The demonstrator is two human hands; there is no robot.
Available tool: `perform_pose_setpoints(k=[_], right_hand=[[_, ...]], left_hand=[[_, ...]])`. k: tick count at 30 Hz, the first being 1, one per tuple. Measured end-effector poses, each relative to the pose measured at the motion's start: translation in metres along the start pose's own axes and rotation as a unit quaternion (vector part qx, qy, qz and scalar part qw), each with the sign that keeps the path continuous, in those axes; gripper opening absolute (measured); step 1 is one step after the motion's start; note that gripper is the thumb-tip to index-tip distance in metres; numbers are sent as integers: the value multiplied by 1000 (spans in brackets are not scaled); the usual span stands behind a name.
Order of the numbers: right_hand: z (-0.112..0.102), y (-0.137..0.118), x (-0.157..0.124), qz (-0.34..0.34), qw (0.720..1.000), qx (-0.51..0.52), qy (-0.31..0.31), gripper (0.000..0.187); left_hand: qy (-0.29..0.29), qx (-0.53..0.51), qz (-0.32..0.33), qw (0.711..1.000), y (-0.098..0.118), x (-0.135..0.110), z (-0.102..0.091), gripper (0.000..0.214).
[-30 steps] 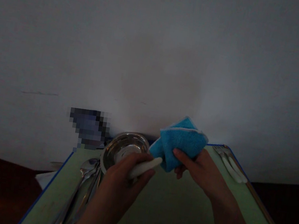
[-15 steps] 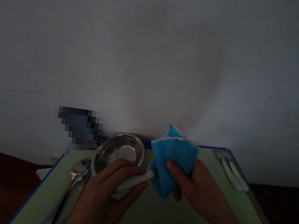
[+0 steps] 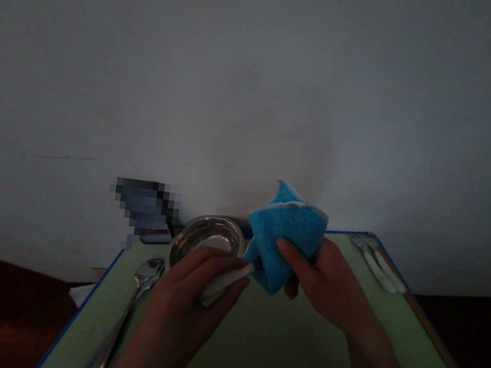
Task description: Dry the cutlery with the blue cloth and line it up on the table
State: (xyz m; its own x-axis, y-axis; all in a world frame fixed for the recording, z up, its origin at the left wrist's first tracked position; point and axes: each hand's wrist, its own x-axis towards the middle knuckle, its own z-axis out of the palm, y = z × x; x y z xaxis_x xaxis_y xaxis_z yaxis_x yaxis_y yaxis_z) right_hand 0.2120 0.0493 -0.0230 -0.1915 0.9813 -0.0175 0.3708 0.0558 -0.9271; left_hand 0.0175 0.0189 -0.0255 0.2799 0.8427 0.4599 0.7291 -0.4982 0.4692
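My left hand (image 3: 193,298) is closed on the white handle (image 3: 228,280) of a utensil, fingers on top and thumb below. The handle's end points to the cloth; the utensil's other parts are hidden, so its kind does not show. A folded blue cloth (image 3: 288,239) with a pale edge is gripped in my right hand (image 3: 327,281), thumb in front and fingers mostly behind. The cloth's lower left part meets the tip of the handle. Just beyond my left hand stands a shiny metal bowl (image 3: 180,239), partly covered by that hand.
Metal spoons (image 3: 148,271) lie on the left of the green table (image 3: 276,353). Two white-handled forks (image 3: 382,267) rest near its right edge. A dark, pixelated device (image 3: 147,213) leans at the back left. A pale wall (image 3: 259,88) rises directly behind.
The view has shifted slightly, so the bowl and spoons appear further right. The cloth and both hands sit a little higher in the picture; both grips look the same.
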Motion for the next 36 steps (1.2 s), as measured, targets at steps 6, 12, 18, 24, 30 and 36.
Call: perform_pose_setpoints(k=[6,12,18,24,30,36], right_hand=[[-20,4,-9,5,998,-15,-63,30],[-19,12,-14,13,987,-28,-157,17],[-16,7,-14,-36,992,-3,-119,22],[-14,5,-10,-72,997,2,-1,25],[-16,5,-11,-47,999,-1,-23,23],[-13,8,-9,-26,997,-29,-65,22]], left_hand=[[14,2,42,999,3,-3,-5,19],[-40,12,105,994,1,-7,-7,15],[-33,14,40,999,2,-9,-12,20],[-91,8,3,996,4,-10,-12,27],[-81,11,10,997,1,-9,-14,25],[-64,15,38,997,-3,-11,-16,26]])
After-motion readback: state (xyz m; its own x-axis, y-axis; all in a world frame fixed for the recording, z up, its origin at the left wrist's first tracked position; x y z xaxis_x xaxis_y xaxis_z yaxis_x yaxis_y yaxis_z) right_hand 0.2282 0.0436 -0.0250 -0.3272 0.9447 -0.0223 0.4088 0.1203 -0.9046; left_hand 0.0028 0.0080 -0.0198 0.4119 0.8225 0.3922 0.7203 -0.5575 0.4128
